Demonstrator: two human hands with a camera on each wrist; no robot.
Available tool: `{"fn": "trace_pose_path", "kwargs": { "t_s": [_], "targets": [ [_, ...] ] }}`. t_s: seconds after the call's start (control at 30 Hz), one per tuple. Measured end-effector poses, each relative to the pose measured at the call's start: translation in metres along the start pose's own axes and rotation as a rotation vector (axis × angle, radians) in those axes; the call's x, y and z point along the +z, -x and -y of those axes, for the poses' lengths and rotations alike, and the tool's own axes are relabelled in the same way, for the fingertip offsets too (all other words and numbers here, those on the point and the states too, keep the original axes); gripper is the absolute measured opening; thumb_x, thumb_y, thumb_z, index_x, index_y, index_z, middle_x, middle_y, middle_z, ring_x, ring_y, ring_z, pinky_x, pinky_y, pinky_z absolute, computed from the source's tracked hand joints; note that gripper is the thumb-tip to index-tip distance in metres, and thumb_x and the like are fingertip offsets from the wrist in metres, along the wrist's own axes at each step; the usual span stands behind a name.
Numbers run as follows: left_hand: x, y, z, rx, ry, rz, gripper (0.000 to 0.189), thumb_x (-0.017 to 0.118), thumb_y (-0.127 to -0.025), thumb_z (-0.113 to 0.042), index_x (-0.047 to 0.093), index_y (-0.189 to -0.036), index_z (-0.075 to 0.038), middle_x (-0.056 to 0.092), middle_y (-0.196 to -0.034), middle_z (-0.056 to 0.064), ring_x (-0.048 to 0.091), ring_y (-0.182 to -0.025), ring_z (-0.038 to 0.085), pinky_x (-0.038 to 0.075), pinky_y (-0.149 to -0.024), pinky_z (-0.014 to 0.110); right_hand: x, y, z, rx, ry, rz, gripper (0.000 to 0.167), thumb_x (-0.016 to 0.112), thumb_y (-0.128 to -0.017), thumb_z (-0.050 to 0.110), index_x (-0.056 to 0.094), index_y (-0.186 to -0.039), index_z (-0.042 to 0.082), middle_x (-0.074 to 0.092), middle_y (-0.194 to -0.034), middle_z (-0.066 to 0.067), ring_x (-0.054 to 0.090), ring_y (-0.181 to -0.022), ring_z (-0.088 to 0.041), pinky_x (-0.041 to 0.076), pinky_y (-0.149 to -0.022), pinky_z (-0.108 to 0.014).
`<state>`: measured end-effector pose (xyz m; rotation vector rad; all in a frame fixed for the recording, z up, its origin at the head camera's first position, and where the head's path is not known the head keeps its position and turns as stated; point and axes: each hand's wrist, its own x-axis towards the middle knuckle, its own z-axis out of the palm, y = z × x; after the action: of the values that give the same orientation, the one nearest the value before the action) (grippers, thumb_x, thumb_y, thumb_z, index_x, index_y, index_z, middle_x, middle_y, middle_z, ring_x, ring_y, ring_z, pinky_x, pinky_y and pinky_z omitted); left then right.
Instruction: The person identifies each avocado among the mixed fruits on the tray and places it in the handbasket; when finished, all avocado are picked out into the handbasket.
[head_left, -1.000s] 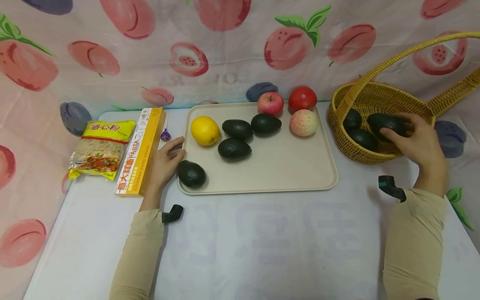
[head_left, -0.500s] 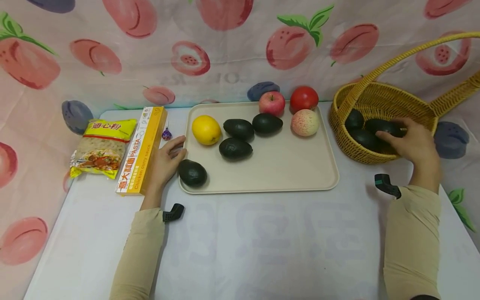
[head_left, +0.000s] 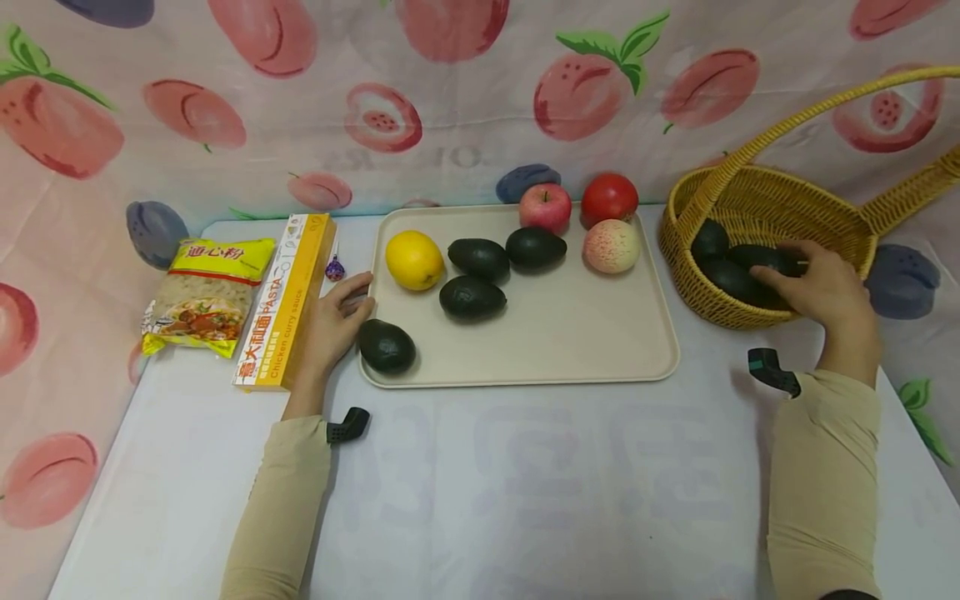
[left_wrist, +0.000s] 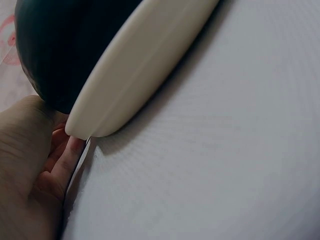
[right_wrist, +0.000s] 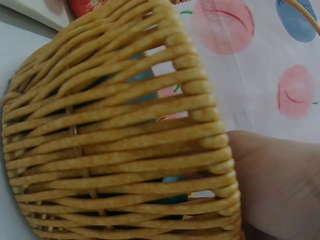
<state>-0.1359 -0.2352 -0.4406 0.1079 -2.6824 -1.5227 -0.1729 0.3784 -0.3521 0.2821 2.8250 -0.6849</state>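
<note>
In the head view my right hand (head_left: 828, 287) reaches into the wicker basket (head_left: 693, 279) and grips a dark avocado (head_left: 757, 257), thumb on its near side and fingers on its far side. Other avocados (head_left: 731, 282) lie against it in the basket. The right wrist view shows the basket's woven wall (right_wrist: 125, 150) hiding most of the hand. My left hand (head_left: 330, 325) rests at the left edge of the beige tray (head_left: 517, 358), fingertips right at the rim. Close to that hand, a single avocado (head_left: 387, 347) sits in the tray's near left corner.
On the tray are a lemon (head_left: 415, 260), several avocados (head_left: 472, 297), an apple (head_left: 545, 208) and a pale pink peach (head_left: 611, 246). A red round fruit (head_left: 609, 198) is at its back right corner. Left stand a pasta box (head_left: 288, 308), a macaroni bag (head_left: 210, 292) and a lollipop (head_left: 334, 267).
My right hand has lowered the avocado deeper into the basket and shifted slightly left, onto the other avocados. The left hand keeps its place at the tray.
</note>
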Motion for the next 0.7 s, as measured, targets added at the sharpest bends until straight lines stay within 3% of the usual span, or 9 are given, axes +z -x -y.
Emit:
{"fn": "trace_pose_path", "kwargs": {
  "t_s": [0.23, 0.37, 0.47, 0.57, 0.6, 0.7],
  "targets": [
    [-0.001, 0.0, 0.0, -0.008, 0.002, 0.001, 0.043, 0.059, -0.093, -0.026, 0.052, -0.135, -0.021, 0.051, -0.14, -0.002, 0.054, -0.124, 0.016, 0.046, -0.104, 0.031, 0.0, 0.002, -0.002, -0.051, -0.138, -0.088, 0.075, 0.048, -0.091, 0.052, 0.026, -0.148, 0.007, 0.032, -0.148, -0.028, 0.034, -0.13, -0.05, 0.035, -0.099, -0.067],
    [-0.001, 0.001, -0.001, -0.012, -0.002, 0.003, 0.044, 0.059, -0.093, -0.025, 0.051, -0.136, -0.021, 0.051, -0.141, -0.001, 0.054, -0.124, 0.018, 0.046, -0.105, 0.033, 0.002, 0.003, -0.001, -0.049, -0.168, -0.159, 0.068, 0.048, -0.092, 0.049, 0.032, -0.147, 0.013, 0.038, -0.147, -0.022, 0.041, -0.129, -0.042, 0.04, -0.103, -0.057],
    [-0.001, 0.001, -0.001, -0.019, -0.01, 0.008, 0.044, 0.059, -0.093, -0.026, 0.051, -0.136, -0.022, 0.051, -0.14, -0.002, 0.054, -0.124, 0.017, 0.046, -0.105, 0.033, 0.003, 0.006, 0.0, -0.048, -0.199, -0.244, 0.059, 0.051, -0.091, 0.047, 0.041, -0.143, 0.019, 0.05, -0.139, -0.009, 0.053, -0.119, -0.017, 0.048, -0.1, -0.032],
    [0.0, 0.001, -0.001, -0.022, -0.014, 0.011, 0.044, 0.059, -0.093, -0.027, 0.051, -0.136, -0.023, 0.051, -0.14, -0.002, 0.054, -0.124, 0.017, 0.046, -0.105, 0.033, 0.002, 0.009, 0.003, -0.067, -0.252, -0.325, 0.05, 0.054, -0.091, 0.043, 0.049, -0.136, 0.023, 0.057, -0.121, 0.011, 0.049, -0.099, 0.009, 0.044, -0.09, -0.011],
    [0.0, 0.001, -0.001, -0.021, -0.015, 0.012, 0.044, 0.059, -0.093, -0.027, 0.051, -0.136, -0.023, 0.051, -0.14, -0.002, 0.053, -0.124, 0.017, 0.046, -0.105, 0.033, 0.002, 0.011, 0.005, -0.081, -0.269, -0.347, 0.047, 0.055, -0.091, 0.042, 0.051, -0.134, 0.023, 0.056, -0.116, 0.016, 0.046, -0.094, 0.014, 0.043, -0.087, -0.008],
    [0.0, 0.0, -0.001, -0.021, -0.013, 0.009, 0.044, 0.059, -0.093, -0.028, 0.05, -0.136, -0.023, 0.051, -0.14, -0.002, 0.053, -0.124, 0.017, 0.046, -0.105, 0.034, 0.001, 0.013, 0.012, -0.107, -0.312, -0.369, 0.044, 0.056, -0.092, 0.039, 0.053, -0.133, 0.024, 0.054, -0.111, 0.024, 0.044, -0.093, 0.016, 0.041, -0.096, -0.01]
  ]
}}
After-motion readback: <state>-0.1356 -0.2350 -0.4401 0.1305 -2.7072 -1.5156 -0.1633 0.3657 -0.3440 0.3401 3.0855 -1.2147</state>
